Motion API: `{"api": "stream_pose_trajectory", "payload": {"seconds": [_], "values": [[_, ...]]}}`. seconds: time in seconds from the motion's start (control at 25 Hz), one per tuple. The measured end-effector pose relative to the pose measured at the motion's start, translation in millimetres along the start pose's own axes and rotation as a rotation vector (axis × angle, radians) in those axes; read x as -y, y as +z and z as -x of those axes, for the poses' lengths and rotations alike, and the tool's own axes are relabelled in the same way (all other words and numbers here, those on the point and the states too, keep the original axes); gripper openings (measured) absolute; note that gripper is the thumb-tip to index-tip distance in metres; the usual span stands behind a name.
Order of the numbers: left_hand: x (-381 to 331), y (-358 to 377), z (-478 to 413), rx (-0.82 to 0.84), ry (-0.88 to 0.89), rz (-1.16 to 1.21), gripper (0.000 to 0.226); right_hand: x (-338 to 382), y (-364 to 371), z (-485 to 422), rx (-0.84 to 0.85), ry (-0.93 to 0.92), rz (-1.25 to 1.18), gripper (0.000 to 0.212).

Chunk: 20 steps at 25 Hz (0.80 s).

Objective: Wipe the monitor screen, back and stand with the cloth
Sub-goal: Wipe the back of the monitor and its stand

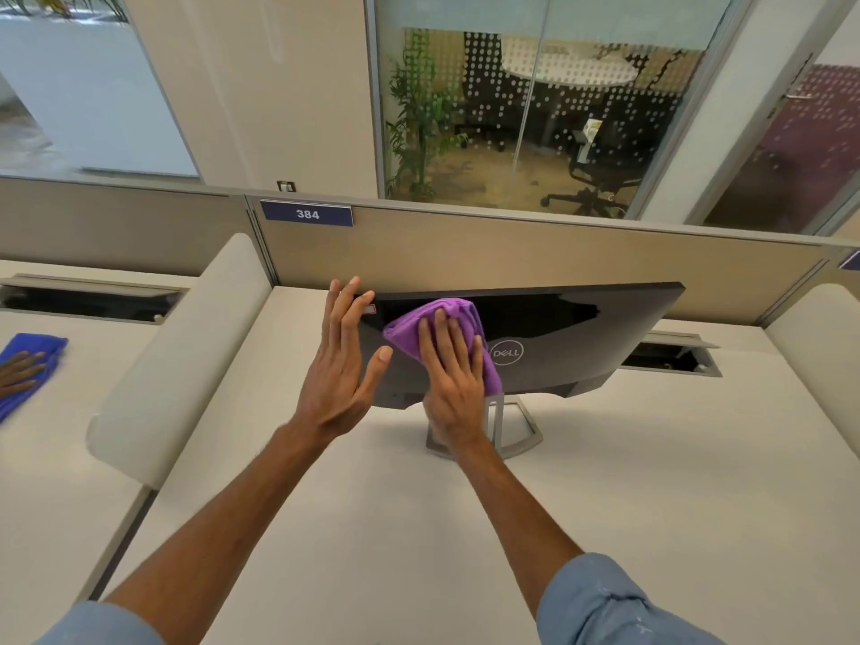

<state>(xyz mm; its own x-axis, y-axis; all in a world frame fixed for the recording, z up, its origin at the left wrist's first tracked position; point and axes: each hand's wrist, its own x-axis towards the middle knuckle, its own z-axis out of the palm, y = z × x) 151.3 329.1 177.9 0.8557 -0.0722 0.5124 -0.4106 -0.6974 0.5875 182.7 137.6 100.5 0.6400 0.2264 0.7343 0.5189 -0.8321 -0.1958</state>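
Before the partition [512, 253], spread left hand [337, 370] braces the monitor [581, 328]; flat right hand [451, 379] presses cloth [442, 314].

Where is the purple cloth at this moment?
In the head view, the purple cloth is pressed against the back of the monitor by the right hand, just left of the Dell logo and above the stand.

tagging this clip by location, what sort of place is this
Likely an open-plan office: a beige fabric desk partition with a blue number plate reading 384, a black Dell monitor on a white desk, and a glass-walled meeting room behind.
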Motion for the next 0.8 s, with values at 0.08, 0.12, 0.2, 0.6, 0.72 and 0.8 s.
{"api": "stream_pose_trajectory", "payload": {"seconds": [0.08, 0.12, 0.2, 0.6, 0.72, 0.8], "values": [[-1.2, 1.3, 0.6, -0.015, -0.001, -0.010, 0.075, -30.8, -17.6, 1.4, -0.076, 0.124, -0.006, 0.090], [-1.2, 1.9, 0.1, -0.021, 0.005, -0.014, 0.075, -47.1, -25.7, 0.9, -0.112, 0.186, -0.003, 0.093], [0.3, 3.2, -0.9, -0.024, 0.017, -0.010, 0.075, -78.8, -45.4, -0.7, -0.194, 0.345, -0.004, 0.095], [-1.1, 5.7, -1.0, -0.035, 0.014, -0.017, 0.077, -137.4, -98.2, -19.3, -0.417, 0.755, -0.180, 0.091], [1.3, 4.0, -1.3, -0.025, 0.008, -0.036, 0.077, -77.0, -70.2, -2.3, -0.186, 0.550, -0.139, 0.100], [4.0, 1.9, -0.5, -0.009, 0.017, -0.052, 0.075, -56.7, -61.6, 14.2, -0.039, 0.332, -0.101, 0.104]]}}
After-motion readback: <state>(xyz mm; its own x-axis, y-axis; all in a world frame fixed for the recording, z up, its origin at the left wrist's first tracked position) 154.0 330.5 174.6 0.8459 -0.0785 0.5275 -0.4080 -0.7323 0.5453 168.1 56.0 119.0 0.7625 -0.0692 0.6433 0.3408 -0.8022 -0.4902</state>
